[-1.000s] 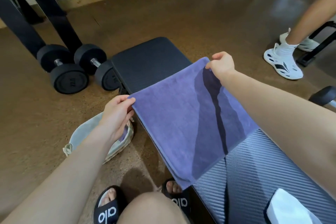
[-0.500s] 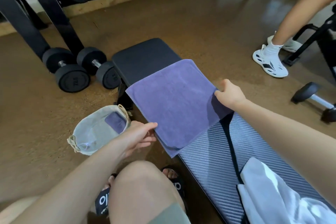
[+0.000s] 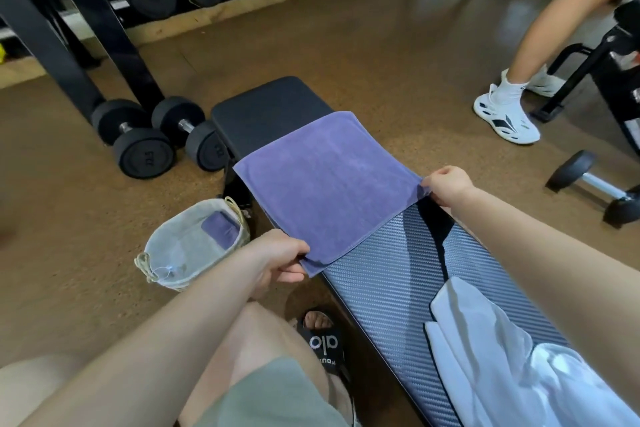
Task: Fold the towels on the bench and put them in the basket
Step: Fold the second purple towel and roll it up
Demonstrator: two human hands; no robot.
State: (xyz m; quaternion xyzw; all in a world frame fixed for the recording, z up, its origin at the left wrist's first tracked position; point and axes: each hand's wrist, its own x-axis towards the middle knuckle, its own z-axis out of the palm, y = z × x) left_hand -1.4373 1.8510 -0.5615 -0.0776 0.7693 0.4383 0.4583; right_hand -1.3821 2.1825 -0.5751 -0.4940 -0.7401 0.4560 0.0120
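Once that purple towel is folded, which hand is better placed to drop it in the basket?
Probably the left hand. It pinches the purple towel's near corner right beside the basket, which stands on the floor on that side. The right hand holds the opposite corner, across the bench.

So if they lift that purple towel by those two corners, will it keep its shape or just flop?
Probably flop. The purple towel drapes flat over the bench and follows its surface, so it looks soft and limp. The left hand and right hand each pinch only a corner, which suggests it is light. Its nap likely grips rather than slides.
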